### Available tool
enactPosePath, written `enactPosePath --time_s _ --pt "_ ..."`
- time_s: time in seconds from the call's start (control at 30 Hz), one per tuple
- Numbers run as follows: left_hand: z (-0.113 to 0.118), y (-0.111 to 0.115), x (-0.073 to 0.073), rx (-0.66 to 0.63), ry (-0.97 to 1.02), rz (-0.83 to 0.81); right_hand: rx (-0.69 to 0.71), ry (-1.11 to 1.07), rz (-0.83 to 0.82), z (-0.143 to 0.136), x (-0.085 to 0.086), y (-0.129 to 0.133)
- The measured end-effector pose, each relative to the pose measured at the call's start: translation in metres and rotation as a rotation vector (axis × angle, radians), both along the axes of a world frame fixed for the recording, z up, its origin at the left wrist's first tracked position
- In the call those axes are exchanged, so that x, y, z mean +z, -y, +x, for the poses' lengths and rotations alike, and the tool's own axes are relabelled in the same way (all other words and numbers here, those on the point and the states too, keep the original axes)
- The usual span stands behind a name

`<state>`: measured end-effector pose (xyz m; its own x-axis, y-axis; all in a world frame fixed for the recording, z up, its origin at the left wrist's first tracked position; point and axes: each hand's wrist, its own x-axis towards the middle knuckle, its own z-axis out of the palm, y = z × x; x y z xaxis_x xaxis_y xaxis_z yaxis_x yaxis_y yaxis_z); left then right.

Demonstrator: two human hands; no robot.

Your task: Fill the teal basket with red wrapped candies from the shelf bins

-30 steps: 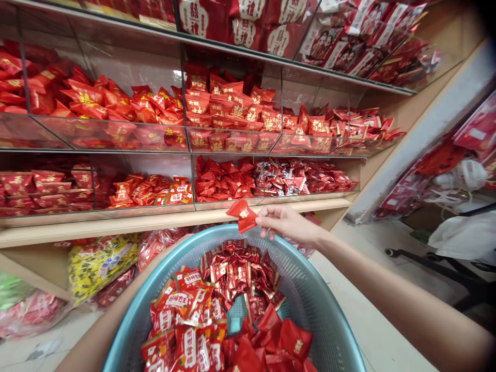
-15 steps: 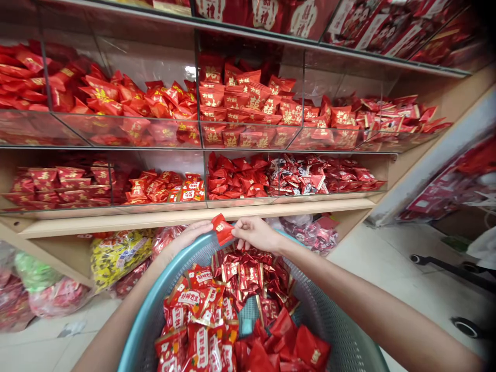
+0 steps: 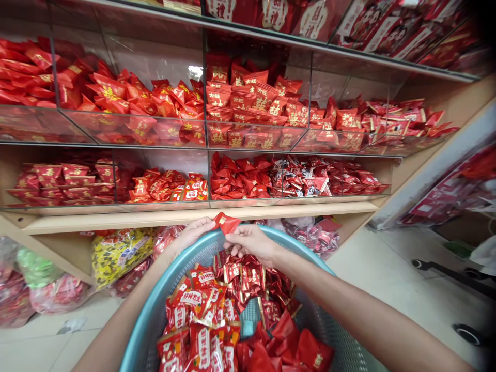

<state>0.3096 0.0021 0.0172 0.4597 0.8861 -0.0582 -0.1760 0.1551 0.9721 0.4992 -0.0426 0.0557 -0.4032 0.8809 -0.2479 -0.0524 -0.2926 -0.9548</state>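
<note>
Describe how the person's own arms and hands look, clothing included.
Both arms are bare as far as the view shows, with no sleeve in sight. The left hand and the right hand are human hands without gloves. No watch, bracelet or ring can be made out on either, and the fingers are too small to judge the nails.

Basket point(image 3: 294, 242) nr side cut off — top pkts point(image 3: 273, 14) too.

Head cam, looking forward and down

Just the one view, guys, shot from the wearer's head. It faces the shelves point(image 3: 116, 221) a bit further out and looks steeply down into the basket point(image 3: 302, 245), which is super close at the bottom.
</note>
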Motion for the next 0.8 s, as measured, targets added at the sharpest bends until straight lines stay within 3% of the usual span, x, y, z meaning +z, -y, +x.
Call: enactPosePath --time_s 0.47,0.6,0.7,0.8 --pt "0.002 0.004 0.008 -0.065 -0.023 -0.006 0.139 0.167 0.124 0.028 0.013 -0.009" --pt "0.000 0.004 0.008 -0.017 -0.053 0.038 0.141 0.237 0.183 0.026 0.010 -0.012" --pt "-0.002 0.003 0.008 0.030 -0.067 0.016 0.088 0.280 0.285 0.023 0.004 -0.010" --pt "-0.003 0.002 0.005 0.019 -0.048 -0.008 0.028 0.406 0.513 0.023 0.006 -0.002"
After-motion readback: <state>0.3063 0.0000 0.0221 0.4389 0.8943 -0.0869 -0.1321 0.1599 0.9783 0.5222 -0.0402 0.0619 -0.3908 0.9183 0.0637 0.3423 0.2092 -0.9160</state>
